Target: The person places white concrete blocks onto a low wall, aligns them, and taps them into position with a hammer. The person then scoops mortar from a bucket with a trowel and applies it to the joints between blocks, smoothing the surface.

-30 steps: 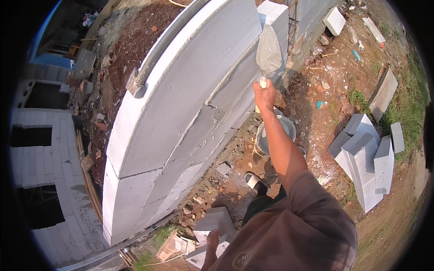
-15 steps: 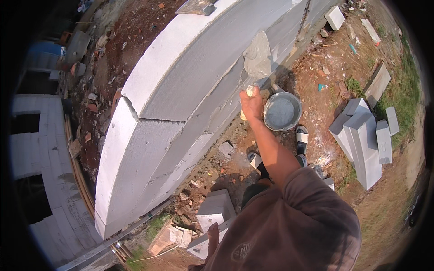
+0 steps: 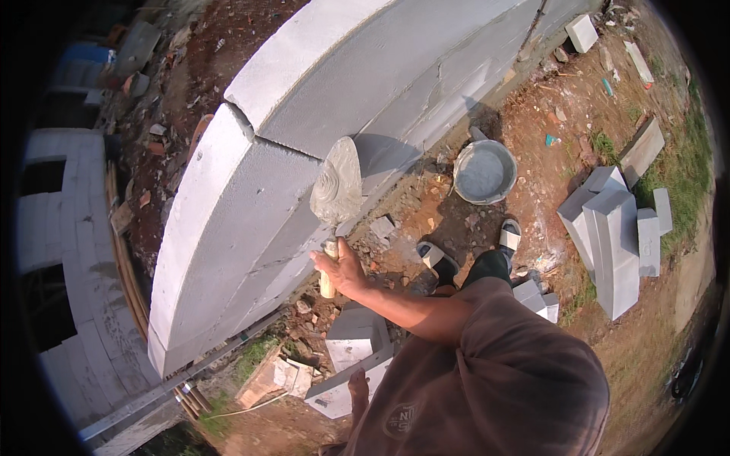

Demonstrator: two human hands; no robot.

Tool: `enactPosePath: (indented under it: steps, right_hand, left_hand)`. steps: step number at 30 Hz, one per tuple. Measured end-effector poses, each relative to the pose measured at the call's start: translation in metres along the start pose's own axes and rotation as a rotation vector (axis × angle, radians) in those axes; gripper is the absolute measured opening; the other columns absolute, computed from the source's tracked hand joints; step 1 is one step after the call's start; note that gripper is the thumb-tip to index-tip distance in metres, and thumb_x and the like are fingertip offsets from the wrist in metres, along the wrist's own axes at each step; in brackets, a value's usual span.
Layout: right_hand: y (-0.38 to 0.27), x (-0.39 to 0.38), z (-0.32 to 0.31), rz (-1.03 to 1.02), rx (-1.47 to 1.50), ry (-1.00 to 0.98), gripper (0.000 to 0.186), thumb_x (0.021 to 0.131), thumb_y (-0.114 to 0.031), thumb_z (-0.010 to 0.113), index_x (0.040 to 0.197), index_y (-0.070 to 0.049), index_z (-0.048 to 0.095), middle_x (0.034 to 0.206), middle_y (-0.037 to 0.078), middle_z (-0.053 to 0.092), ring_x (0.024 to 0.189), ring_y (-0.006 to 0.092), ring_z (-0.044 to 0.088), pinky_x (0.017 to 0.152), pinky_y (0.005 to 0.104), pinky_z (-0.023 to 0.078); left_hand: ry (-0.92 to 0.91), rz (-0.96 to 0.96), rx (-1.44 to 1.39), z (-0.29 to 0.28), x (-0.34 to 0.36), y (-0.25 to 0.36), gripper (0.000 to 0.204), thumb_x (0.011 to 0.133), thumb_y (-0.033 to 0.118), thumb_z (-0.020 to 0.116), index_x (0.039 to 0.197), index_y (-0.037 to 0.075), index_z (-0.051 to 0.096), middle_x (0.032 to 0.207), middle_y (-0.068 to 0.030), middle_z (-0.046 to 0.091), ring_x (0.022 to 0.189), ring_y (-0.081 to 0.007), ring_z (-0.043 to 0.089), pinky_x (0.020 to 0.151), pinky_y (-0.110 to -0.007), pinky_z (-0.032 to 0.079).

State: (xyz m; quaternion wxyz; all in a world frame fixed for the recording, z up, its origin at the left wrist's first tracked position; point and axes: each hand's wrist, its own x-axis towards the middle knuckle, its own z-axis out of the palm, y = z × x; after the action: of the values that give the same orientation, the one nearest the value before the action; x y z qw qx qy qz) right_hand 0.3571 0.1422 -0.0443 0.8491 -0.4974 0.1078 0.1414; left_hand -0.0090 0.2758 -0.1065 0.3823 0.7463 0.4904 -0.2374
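My right hand (image 3: 344, 270) is wrapped round the light wooden handle of a trowel (image 3: 328, 283). Wet grey mortar (image 3: 338, 182) lies spread in swirls over its blade. The blade points up, in front of the side of a pale block wall (image 3: 258, 190), just below an open upright joint (image 3: 239, 120) between two top blocks. Whether the blade touches the wall, I cannot tell. My left hand (image 3: 358, 384) hangs low beside my shirt, near pale blocks on the ground; its fingers show too little to tell their state.
A round bucket (image 3: 484, 173) of grey mortar stands by the wall, ahead of my feet. Cut blocks (image 3: 612, 243) are stacked on the right, with more blocks (image 3: 357, 334) near my left side. Rubble (image 3: 384, 228) lies along the wall's foot. Another block structure (image 3: 76, 251) stands far left.
My right hand has moved left along the wall with the trowel, away from above the bucket to near the open joint. The view has shifted a little; the left hand stays low.
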Motion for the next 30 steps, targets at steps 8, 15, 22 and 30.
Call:
enactPosePath:
  steps: [8, 15, 22, 30]
  right_hand:
    - [-0.08, -0.075, -0.098, 0.163, -0.078, -0.269, 0.025, 0.091, -0.022, 0.058, 0.102, -0.002, 0.047, 0.08, 0.005, 0.057, 0.065, 0.0148, 0.064, 0.061, 0.0286, 0.053]
    - [-0.12, -0.056, -0.21, 0.15, -0.316, 0.167, 0.024, 0.088, -0.026, 0.062, 0.094, -0.007, 0.049, 0.074, 0.004, 0.055, 0.053, 0.0134, 0.058, 0.05, 0.0283, 0.05]
    - [-0.162, -0.058, -0.262, 0.07, -0.281, 0.221, 0.02, 0.088, -0.022, 0.061, 0.095, -0.004, 0.053, 0.072, 0.004, 0.056, 0.051, 0.0125, 0.056, 0.046, 0.0255, 0.048]
    - [-0.19, -0.075, -0.296, 0.085, -0.337, 0.188, 0.029, 0.09, -0.026, 0.059, 0.105, -0.002, 0.054, 0.075, 0.004, 0.057, 0.054, 0.0119, 0.056, 0.048, 0.0257, 0.049]
  left_hand:
    - [0.018, -0.028, -0.128, 0.027, -0.006, -0.021, 0.041, 0.089, 0.03, 0.054, 0.11, -0.004, 0.059, 0.098, -0.0154, 0.065, 0.076, -0.0205, 0.062, 0.068, -0.031, 0.05]
    - [0.08, 0.152, -0.225, 0.077, 0.033, -0.017, 0.04, 0.088, 0.037, 0.055, 0.099, 0.0, 0.064, 0.073, -0.0104, 0.061, 0.067, -0.0169, 0.057, 0.061, -0.034, 0.046]
    - [0.102, 0.351, -0.132, 0.097, 0.058, 0.059, 0.043, 0.089, 0.042, 0.053, 0.099, 0.001, 0.064, 0.09, -0.0227, 0.065, 0.09, -0.0388, 0.062, 0.076, -0.042, 0.048]
    - [0.093, 0.446, -0.056, 0.133, 0.077, 0.106, 0.042, 0.089, 0.04, 0.055, 0.1, 0.0, 0.063, 0.092, -0.0238, 0.064, 0.094, -0.0387, 0.061, 0.078, -0.042, 0.048]
